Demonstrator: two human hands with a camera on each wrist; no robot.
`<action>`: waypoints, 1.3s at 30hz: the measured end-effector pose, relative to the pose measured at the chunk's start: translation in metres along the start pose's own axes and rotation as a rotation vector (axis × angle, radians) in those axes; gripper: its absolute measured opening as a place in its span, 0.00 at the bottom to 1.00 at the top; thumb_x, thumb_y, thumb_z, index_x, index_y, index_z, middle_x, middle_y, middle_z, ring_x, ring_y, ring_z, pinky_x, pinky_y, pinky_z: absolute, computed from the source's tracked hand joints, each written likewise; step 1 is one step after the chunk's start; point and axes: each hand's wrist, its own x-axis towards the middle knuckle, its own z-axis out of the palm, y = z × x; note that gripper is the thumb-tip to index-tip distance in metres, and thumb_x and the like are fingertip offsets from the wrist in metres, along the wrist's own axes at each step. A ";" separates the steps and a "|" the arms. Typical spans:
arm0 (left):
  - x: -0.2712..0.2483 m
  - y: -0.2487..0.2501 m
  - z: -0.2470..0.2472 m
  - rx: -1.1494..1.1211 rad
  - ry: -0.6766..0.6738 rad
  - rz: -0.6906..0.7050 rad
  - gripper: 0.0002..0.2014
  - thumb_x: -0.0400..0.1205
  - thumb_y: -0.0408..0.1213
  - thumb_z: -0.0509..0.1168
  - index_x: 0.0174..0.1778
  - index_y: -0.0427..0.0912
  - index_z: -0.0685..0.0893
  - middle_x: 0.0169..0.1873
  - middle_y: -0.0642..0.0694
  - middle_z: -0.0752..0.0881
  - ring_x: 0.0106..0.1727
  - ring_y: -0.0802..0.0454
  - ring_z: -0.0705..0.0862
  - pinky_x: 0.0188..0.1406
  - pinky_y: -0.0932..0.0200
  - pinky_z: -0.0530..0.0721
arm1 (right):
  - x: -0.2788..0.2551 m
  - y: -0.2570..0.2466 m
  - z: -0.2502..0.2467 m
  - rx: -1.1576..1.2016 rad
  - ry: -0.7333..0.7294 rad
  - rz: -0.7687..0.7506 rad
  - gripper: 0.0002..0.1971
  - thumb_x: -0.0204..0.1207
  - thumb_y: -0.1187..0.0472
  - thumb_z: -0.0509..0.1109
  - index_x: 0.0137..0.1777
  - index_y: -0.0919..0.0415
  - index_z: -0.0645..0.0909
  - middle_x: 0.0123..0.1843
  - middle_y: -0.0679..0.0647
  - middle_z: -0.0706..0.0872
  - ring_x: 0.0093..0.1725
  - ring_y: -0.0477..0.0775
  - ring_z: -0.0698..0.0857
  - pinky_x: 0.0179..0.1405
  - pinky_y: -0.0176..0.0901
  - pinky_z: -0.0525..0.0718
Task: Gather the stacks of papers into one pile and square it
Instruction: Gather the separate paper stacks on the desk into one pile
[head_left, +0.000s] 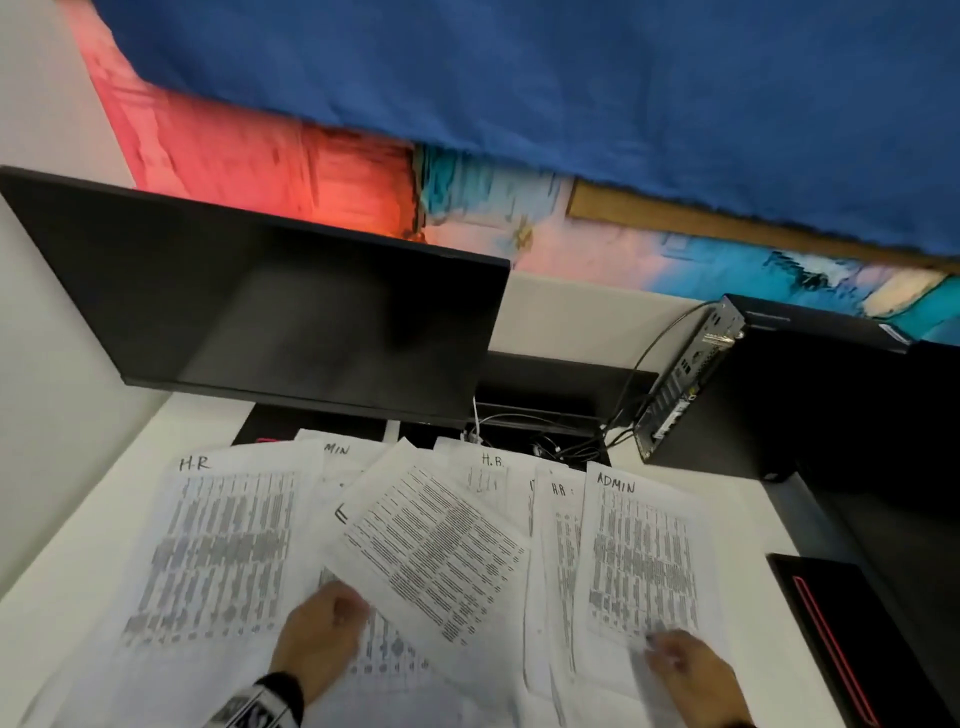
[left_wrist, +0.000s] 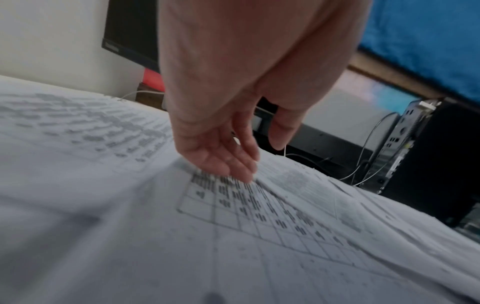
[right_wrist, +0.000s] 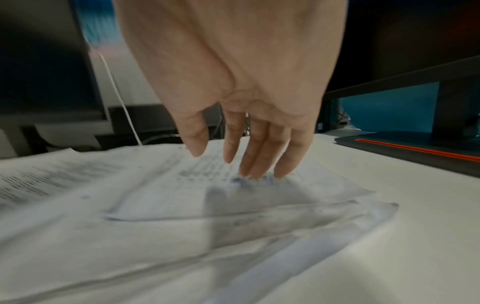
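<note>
Printed papers lie fanned across the white desk (head_left: 748, 519) in overlapping sheets: one headed H.R (head_left: 218, 545) at the left, a tilted text sheet (head_left: 436, 551) in the middle, one headed ADMIN (head_left: 644, 561) at the right. My left hand (head_left: 324, 631) is at the near edge of the tilted sheet; in the left wrist view its straight fingers (left_wrist: 233, 164) touch a gridded page (left_wrist: 259, 205), thumb apart. My right hand (head_left: 685, 670) rests on the ADMIN sheet's near corner, where its straight fingertips (right_wrist: 257, 166) press the top sheet (right_wrist: 207, 191).
A dark monitor (head_left: 260, 306) stands behind the papers at the left. A small black computer (head_left: 685, 374) with cables (head_left: 571, 441) sits at the back right. A black pad with a red line (head_left: 841, 639) lies by the right edge.
</note>
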 end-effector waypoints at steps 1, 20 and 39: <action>0.004 0.004 0.009 0.014 0.006 -0.067 0.05 0.84 0.42 0.66 0.45 0.47 0.85 0.38 0.49 0.91 0.37 0.52 0.88 0.35 0.59 0.83 | 0.011 0.003 -0.006 -0.052 0.010 0.061 0.18 0.77 0.44 0.74 0.65 0.47 0.86 0.65 0.59 0.88 0.63 0.61 0.86 0.67 0.48 0.80; 0.032 0.060 0.069 -0.061 0.164 -0.274 0.08 0.86 0.38 0.66 0.55 0.37 0.81 0.45 0.41 0.87 0.41 0.42 0.88 0.37 0.51 0.89 | 0.101 0.015 -0.024 0.302 -0.244 0.225 0.57 0.61 0.46 0.89 0.83 0.74 0.65 0.78 0.69 0.78 0.76 0.68 0.79 0.72 0.54 0.77; 0.045 0.014 -0.002 0.113 0.117 -0.114 0.08 0.85 0.38 0.68 0.55 0.38 0.80 0.47 0.42 0.88 0.46 0.45 0.87 0.42 0.55 0.87 | 0.078 -0.029 -0.102 0.700 -0.156 -0.135 0.17 0.77 0.62 0.76 0.66 0.61 0.85 0.54 0.57 0.96 0.58 0.63 0.93 0.68 0.64 0.83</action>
